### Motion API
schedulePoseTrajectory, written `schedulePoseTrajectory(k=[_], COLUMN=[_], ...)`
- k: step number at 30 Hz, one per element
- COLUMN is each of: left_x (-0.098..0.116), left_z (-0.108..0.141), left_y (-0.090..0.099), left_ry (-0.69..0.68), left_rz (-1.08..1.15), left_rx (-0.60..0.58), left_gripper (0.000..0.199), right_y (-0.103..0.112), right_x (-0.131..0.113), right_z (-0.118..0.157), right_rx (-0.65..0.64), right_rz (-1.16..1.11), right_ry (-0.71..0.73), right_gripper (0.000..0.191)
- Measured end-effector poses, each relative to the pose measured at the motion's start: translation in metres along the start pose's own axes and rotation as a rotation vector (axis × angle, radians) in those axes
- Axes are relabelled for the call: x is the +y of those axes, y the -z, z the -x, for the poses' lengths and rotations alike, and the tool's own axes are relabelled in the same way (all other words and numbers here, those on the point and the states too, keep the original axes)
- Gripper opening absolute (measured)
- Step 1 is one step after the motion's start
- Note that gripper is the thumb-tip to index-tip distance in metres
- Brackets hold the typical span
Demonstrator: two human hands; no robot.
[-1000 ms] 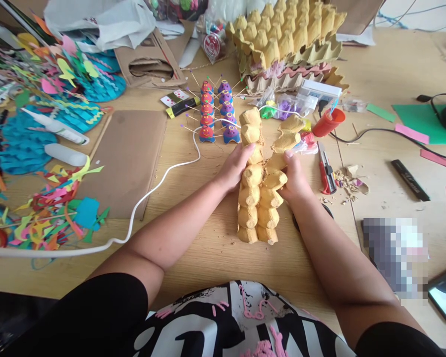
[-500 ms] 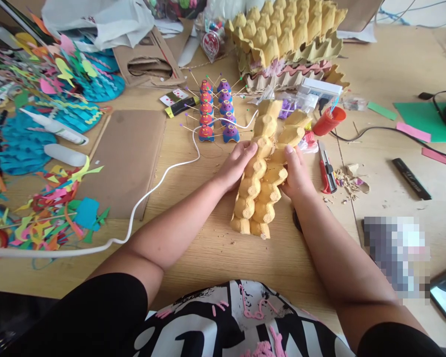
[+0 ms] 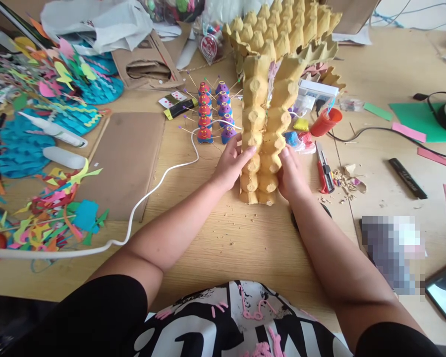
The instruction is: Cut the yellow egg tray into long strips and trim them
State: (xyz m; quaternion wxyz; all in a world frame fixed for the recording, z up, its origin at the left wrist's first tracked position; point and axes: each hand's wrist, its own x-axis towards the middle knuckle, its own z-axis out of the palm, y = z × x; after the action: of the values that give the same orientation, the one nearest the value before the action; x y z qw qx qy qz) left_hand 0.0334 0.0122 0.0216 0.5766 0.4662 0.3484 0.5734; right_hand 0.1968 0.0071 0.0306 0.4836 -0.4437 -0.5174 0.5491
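Observation:
Between my hands is a yellow egg carton piece [image 3: 255, 119], two rows of cups wide. It stands nearly upright, with a gap between its rows in the upper part and the rows meeting lower down. My left hand [image 3: 228, 166] grips the left edge, thumb on the front. The right edge is held in my right hand [image 3: 292, 173]; some fingers of both hands are hidden behind the piece. Just beyond my left hand stand two rows of painted figures, one of red figures [image 3: 204, 119] and one of purple figures [image 3: 224, 109], with thin sticks poking out.
Yellow egg trays [image 3: 282, 25] are stacked at the back. A red cutter knife [image 3: 324, 171] lies right of my right hand, near a red cup [image 3: 326, 122] and a black marker [image 3: 408, 178]. Brown cardboard [image 3: 128, 163], a white cable [image 3: 163, 181] and paper scraps [image 3: 55, 213] lie left.
The egg carton piece has tipped up from a slant to nearly upright, its top now overlapping the stacked trays. Small crumbs show on the table where its lower end was.

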Motion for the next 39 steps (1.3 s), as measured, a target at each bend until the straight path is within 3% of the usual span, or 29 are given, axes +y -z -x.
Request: schedulePoseTrajectory(k=[4, 9, 16, 24, 32, 39], left_x=[0.0, -0.001, 0.0, -0.013, -0.014, -0.018], left_z=[0.0, 0.002, 0.003, 0.0, 0.002, 0.0], left_y=[-0.001, -0.003, -0.001, 0.004, 0.005, 0.007], left_ry=[-0.044, -0.004, -0.063, -0.107, -0.163, -0.21], left_rz=[0.029, -0.078, -0.266, -0.321, -0.44, -0.451], left_rx=[0.003, -0.018, 0.015, -0.039, 0.018, 0.008], left_gripper=[0.04, 0.06, 0.066, 0.068, 0.064, 0.066], right_y=[-0.006, -0.009, -0.005, 0.002, 0.01, 0.007], right_x=[-0.002, 0.0, 0.005, 0.016, 0.02, 0.02], right_z=[0.006, 0.006, 0.006, 0.0, -0.003, -0.003], right_rx=[0.012, 0.104, 0.046, 0.052, 0.009, 0.003], right_rz=[-0.048, -0.023, 0.111, 0.194, 0.267, 0.16], right_ry=[0.026, 0.085, 0.158, 0.3, 0.3, 0.256], right_gripper=[0.054, 0.046, 0.063, 0.06, 0.066, 0.074])
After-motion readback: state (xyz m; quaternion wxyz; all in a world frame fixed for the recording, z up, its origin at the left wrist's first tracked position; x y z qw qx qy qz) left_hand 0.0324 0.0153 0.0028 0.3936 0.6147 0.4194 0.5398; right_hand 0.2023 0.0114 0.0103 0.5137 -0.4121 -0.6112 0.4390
